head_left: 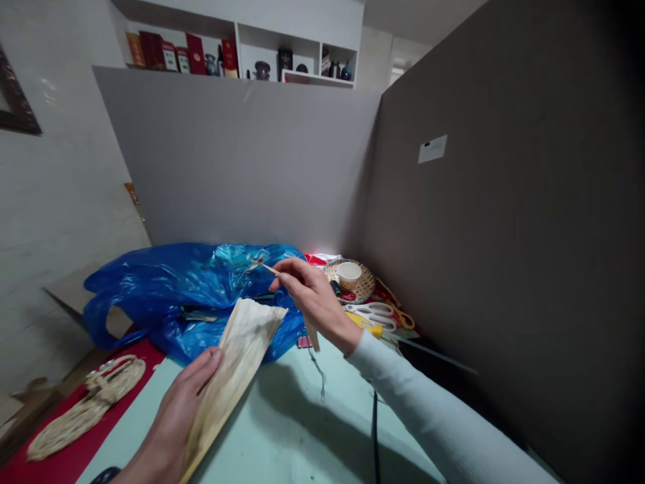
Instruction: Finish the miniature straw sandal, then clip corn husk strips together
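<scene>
Left hand (174, 410) pins a pale dried corn husk (236, 363) flat near the bench's front edge, fingers together; right hand (315, 299) pinches a thin husk strip (265, 267)—best kept taut.

Crinkled blue bag (166, 289), tan husk (236, 366), pale-green table (297, 430)
</scene>
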Demonstrator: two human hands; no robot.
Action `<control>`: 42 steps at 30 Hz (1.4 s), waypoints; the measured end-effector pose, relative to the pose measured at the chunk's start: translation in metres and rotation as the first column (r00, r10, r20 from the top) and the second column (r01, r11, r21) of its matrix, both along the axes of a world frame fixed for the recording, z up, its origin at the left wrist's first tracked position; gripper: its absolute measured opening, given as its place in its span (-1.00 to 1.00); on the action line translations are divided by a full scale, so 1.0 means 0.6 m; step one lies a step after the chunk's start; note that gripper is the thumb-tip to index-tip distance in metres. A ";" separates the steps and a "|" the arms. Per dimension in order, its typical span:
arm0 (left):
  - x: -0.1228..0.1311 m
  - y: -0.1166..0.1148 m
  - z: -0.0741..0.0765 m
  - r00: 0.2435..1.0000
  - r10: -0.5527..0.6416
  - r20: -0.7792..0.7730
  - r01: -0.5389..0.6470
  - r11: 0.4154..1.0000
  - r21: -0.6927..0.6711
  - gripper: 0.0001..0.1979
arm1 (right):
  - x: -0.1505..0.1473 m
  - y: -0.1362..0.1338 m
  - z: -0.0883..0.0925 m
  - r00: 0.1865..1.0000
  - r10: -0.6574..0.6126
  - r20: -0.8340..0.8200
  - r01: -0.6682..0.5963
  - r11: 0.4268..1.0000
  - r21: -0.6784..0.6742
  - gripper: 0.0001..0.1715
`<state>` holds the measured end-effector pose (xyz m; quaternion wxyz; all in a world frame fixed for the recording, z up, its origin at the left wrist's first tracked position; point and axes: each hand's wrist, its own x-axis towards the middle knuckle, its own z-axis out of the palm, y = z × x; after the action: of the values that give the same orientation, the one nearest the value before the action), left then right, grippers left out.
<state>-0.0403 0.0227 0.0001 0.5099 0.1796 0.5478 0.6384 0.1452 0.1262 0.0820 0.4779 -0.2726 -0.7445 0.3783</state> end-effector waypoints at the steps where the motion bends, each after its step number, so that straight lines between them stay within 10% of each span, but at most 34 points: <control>1: -0.003 -0.005 -0.006 1.000 0.027 -0.010 -0.027 0.999 -0.029 -0.86 | -0.025 0.017 0.002 1.000 -0.004 0.031 0.002 0.999 0.054 -0.80; 11: 0.040 -0.054 -0.047 0.984 -0.172 0.046 0.173 0.985 -0.009 -0.69 | -0.119 0.124 -0.063 0.944 -0.006 0.329 -0.051 0.985 0.166 -0.68; 22: 0.076 -0.076 -0.029 0.941 -0.321 0.105 0.317 0.947 0.059 -0.65 | 0.064 -0.081 -0.125 0.980 -0.102 0.169 0.137 0.968 -0.208 -0.67; 27: 0.114 -0.076 -0.030 0.936 -0.340 0.087 0.338 0.940 0.045 -0.55 | 0.103 -0.099 -0.158 0.978 -0.211 -0.001 0.197 0.919 -0.342 -0.44; 42: 0.142 -0.046 -0.018 0.932 -0.360 0.035 0.359 0.933 0.028 -0.37 | 0.091 -0.153 -0.157 0.951 0.265 -0.161 -0.309 0.829 -0.466 -0.63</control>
<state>0.0449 -0.0047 -0.0106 0.6269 0.2696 0.4888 0.5435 0.1997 0.0346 -0.0119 0.3645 -0.2516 -0.6359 0.6320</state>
